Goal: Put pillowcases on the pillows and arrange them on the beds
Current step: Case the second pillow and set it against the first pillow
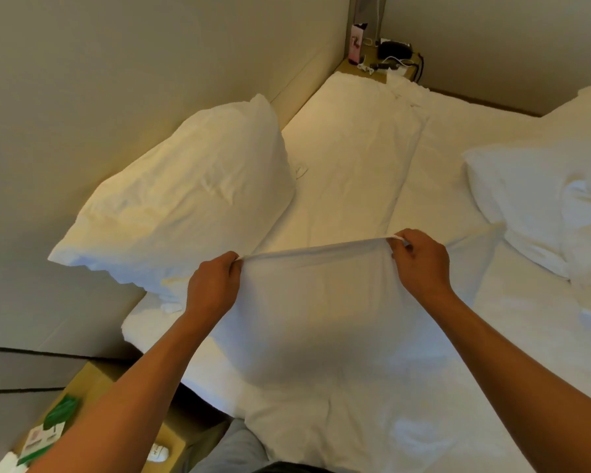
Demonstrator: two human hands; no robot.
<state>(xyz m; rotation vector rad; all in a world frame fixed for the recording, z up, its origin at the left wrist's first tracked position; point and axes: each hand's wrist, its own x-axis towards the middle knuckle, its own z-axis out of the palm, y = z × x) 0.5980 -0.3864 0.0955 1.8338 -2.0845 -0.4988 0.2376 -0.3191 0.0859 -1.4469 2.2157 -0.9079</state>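
Note:
I hold a white pillowcase (316, 302) stretched taut in front of me above the bed (440, 172). My left hand (212, 288) pinches its top left corner and my right hand (420, 264) pinches its top right corner. The cloth hangs down from that edge towards my body. A cased white pillow (185, 203) leans against the padded headboard on the left. A second white pillow (539, 203) lies on the sheet at the right.
A folded white duvet or sheet (352, 158) runs along the headboard towards the far corner. A far bedside table (382, 63) carries a pink box, cables and dark items. A near wooden table (93, 404) at lower left holds green packets.

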